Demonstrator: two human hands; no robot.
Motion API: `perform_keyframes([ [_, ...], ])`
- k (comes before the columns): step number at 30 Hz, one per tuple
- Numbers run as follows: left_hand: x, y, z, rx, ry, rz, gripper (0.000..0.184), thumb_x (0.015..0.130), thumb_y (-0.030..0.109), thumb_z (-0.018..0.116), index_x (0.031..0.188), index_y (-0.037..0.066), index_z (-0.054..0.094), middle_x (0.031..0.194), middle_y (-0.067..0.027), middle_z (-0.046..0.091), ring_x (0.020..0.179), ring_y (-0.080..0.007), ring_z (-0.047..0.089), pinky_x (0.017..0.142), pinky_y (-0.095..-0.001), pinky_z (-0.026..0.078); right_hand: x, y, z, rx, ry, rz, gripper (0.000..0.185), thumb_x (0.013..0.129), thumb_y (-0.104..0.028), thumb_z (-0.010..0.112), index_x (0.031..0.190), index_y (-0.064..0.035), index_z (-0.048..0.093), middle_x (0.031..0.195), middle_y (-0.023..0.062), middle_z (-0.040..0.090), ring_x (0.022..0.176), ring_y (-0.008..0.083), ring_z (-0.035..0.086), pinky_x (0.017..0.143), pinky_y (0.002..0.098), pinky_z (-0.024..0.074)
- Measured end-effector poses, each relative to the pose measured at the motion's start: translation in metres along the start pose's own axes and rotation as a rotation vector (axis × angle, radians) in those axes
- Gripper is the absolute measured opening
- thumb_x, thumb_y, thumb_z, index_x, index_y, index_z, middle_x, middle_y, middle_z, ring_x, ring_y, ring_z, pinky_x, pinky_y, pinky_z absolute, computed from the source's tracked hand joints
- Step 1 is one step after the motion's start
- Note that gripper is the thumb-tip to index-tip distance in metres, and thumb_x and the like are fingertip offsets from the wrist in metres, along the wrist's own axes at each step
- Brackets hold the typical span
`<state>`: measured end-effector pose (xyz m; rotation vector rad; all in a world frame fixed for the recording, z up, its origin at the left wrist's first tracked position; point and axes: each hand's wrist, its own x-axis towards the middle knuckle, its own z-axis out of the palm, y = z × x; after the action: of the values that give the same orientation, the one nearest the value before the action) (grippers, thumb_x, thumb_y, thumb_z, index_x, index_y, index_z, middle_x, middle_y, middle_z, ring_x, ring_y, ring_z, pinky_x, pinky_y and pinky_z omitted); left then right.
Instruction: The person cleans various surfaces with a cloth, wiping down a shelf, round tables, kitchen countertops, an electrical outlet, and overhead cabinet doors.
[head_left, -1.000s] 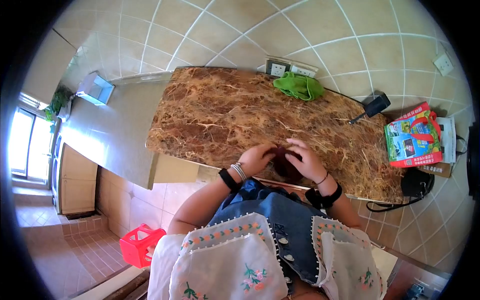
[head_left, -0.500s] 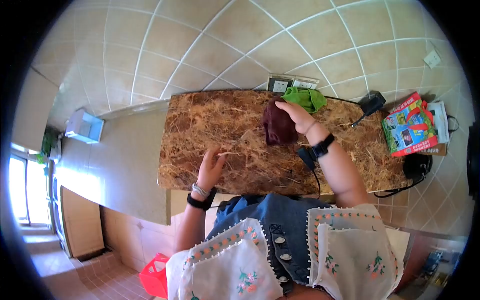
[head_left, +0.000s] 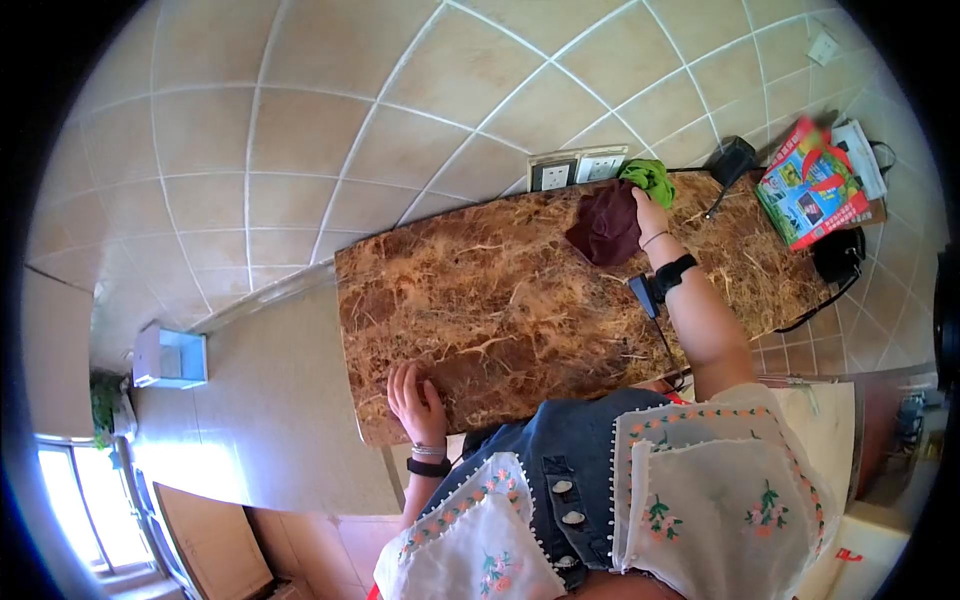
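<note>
My right hand [head_left: 651, 215] is closed on the edge of a dark maroon cloth [head_left: 603, 228], which lies bunched on the brown marbled tabletop [head_left: 470, 300] toward the back. Just behind that hand sits a crumpled green cloth [head_left: 650, 180], close to the wall. My left hand [head_left: 416, 404] rests flat near the front left edge of the tabletop, fingers stretched out, holding nothing. A black band circles each wrist.
Wall sockets [head_left: 577, 171] sit behind the table's back edge. A black adapter [head_left: 733, 160] with its cable and a colourful carrier bag [head_left: 812, 190] stand at the back right, near a black bag [head_left: 838, 256]. To the left are a grey counter [head_left: 270, 400] and a pale blue box [head_left: 172, 357].
The view has tilted. My left hand has come down onto the table near the front left edge. My right hand has shifted along the back with the maroon cloth, which now lies flatter.
</note>
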<state>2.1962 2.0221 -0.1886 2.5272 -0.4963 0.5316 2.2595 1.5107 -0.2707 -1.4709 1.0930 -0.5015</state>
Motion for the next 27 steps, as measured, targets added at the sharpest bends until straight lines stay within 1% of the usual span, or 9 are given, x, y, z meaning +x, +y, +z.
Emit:
perform_keyframes([
  [2, -0.002, 0.004, -0.003, 0.044, -0.055, 0.016, 0.033, 0.082, 0.007, 0.055, 0.115, 0.003, 0.054, 0.122, -0.0142, 0.052, 0.121, -0.034, 0.041, 0.103, -0.0449, 0.03, 0.012, 0.017, 0.015, 0.141, -0.164, -0.011, 0.053, 0.08, -0.041, 0.054, 0.107, 0.0044, 0.057, 0.104, 0.0235, 0.061, 0.094, 0.0341, 0.059, 0.082, 0.0398, 0.0451],
  [6, -0.004, -0.001, -0.001, -0.008, -0.067, 0.008, 0.033, 0.081, 0.007, 0.055, 0.114, 0.004, 0.055, 0.121, -0.0135, 0.053, 0.122, -0.0338, 0.04, 0.103, -0.0449, 0.029, -0.065, -0.051, 0.059, -0.198, -0.244, -0.295, 0.047, 0.085, -0.036, 0.05, 0.11, 0.003, 0.056, 0.107, 0.0245, 0.059, 0.101, 0.0365, 0.056, 0.088, 0.0398, 0.0427],
  [8, -0.003, -0.002, -0.001, -0.006, -0.067, 0.026, 0.033, 0.081, 0.007, 0.055, 0.114, 0.004, 0.055, 0.121, -0.0135, 0.053, 0.122, -0.0341, 0.041, 0.103, -0.0448, 0.029, -0.043, -0.041, 0.098, -0.43, -0.139, -0.382, 0.046, 0.084, -0.036, 0.055, 0.11, 0.0013, 0.057, 0.111, 0.0235, 0.059, 0.102, 0.0343, 0.057, 0.085, 0.0385, 0.0452],
  [13, -0.009, -0.002, -0.004, -0.05, -0.081, 0.008, 0.032, 0.08, 0.008, 0.056, 0.112, 0.004, 0.057, 0.121, -0.0136, 0.053, 0.121, -0.0346, 0.041, 0.103, -0.0451, 0.029, -0.056, -0.057, 0.115, -0.519, -0.08, -0.451, 0.038, 0.087, -0.035, 0.05, 0.098, 0.0008, 0.057, 0.095, 0.0223, 0.062, 0.091, 0.0394, 0.058, 0.078, 0.0463, 0.0463],
  [14, -0.003, -0.004, 0.001, -0.053, -0.091, 0.006, 0.032, 0.08, 0.009, 0.056, 0.112, 0.004, 0.057, 0.122, -0.0136, 0.053, 0.121, -0.0347, 0.041, 0.103, -0.0451, 0.03, -0.061, -0.057, 0.116, -0.526, -0.163, -0.619, 0.037, 0.087, -0.035, 0.051, 0.095, 0.0001, 0.056, 0.092, 0.0224, 0.062, 0.088, 0.039, 0.058, 0.076, 0.0469, 0.0465],
  [21, -0.002, -0.006, 0.001, -0.103, -0.072, -0.001, 0.032, 0.08, 0.007, 0.057, 0.112, 0.003, 0.057, 0.121, -0.0138, 0.053, 0.121, -0.0359, 0.042, 0.102, -0.0458, 0.031, -0.061, -0.054, 0.111, -0.45, -0.014, -0.584, 0.036, 0.085, -0.035, 0.052, 0.095, -0.0012, 0.058, 0.095, 0.022, 0.062, 0.089, 0.0377, 0.059, 0.076, 0.0446, 0.0484],
  [23, -0.003, -0.006, -0.001, -0.107, -0.061, 0.005, 0.032, 0.08, 0.007, 0.057, 0.112, 0.003, 0.057, 0.121, -0.0137, 0.054, 0.12, -0.0359, 0.042, 0.102, -0.046, 0.031, -0.042, -0.049, 0.094, -0.321, 0.091, -0.342, 0.037, 0.084, -0.035, 0.052, 0.096, -0.0006, 0.059, 0.098, 0.0227, 0.061, 0.092, 0.038, 0.058, 0.08, 0.0438, 0.0475],
  [24, -0.002, -0.007, 0.0, -0.12, -0.049, 0.006, 0.032, 0.08, 0.006, 0.057, 0.112, 0.003, 0.057, 0.121, -0.0136, 0.054, 0.12, -0.0359, 0.042, 0.102, -0.0461, 0.031, -0.037, -0.048, 0.089, -0.394, 0.125, -0.41, 0.039, 0.084, -0.036, 0.052, 0.097, -0.0003, 0.059, 0.097, 0.0232, 0.061, 0.091, 0.0387, 0.059, 0.08, 0.0442, 0.0471],
  [27, -0.001, -0.006, 0.002, -0.142, -0.049, 0.008, 0.032, 0.079, 0.006, 0.056, 0.111, 0.003, 0.057, 0.12, -0.0138, 0.054, 0.119, -0.0362, 0.043, 0.102, -0.0463, 0.032, -0.034, -0.042, 0.088, -0.447, -0.015, -0.445, 0.039, 0.084, -0.037, 0.053, 0.099, -0.0009, 0.058, 0.097, 0.0232, 0.061, 0.092, 0.0396, 0.058, 0.08, 0.0453, 0.0463],
])
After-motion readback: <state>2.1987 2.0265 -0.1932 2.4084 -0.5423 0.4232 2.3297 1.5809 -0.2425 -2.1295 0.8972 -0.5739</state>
